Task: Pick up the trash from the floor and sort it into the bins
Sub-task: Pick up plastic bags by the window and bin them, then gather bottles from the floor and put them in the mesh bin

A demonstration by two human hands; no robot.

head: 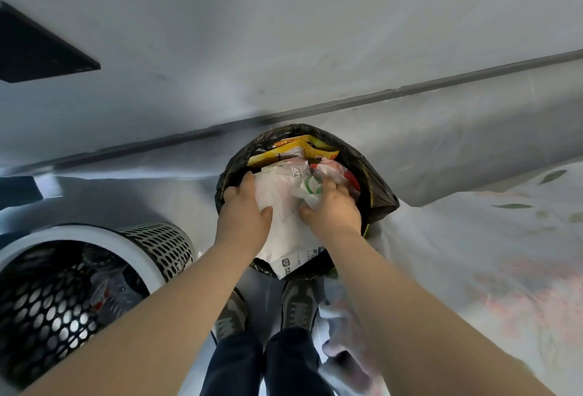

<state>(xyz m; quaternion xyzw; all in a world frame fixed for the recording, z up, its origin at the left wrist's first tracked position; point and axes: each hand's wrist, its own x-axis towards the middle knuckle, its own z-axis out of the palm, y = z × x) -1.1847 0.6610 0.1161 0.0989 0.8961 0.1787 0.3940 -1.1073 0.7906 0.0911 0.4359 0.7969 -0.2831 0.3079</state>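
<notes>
A bin lined with a black bag (375, 174) stands on the floor in front of my feet, packed with wrappers and a yellow carton (293, 151). On top of it lies a crumpled white plastic package (288, 222) with printed labels, hanging over the near rim. My left hand (243, 209) presses down on the package's left side with the thumb hooked over it. My right hand (331, 209) grips the right side, fingers curled into the plastic.
A perforated metal bin (157, 247) with a white rim stands at the left and holds clear bottles and wrappers. A flowered sheet (504, 253) covers the floor on the right. White plastic litter (334, 332) lies by my right shoe. A wall and baseboard run behind the bins.
</notes>
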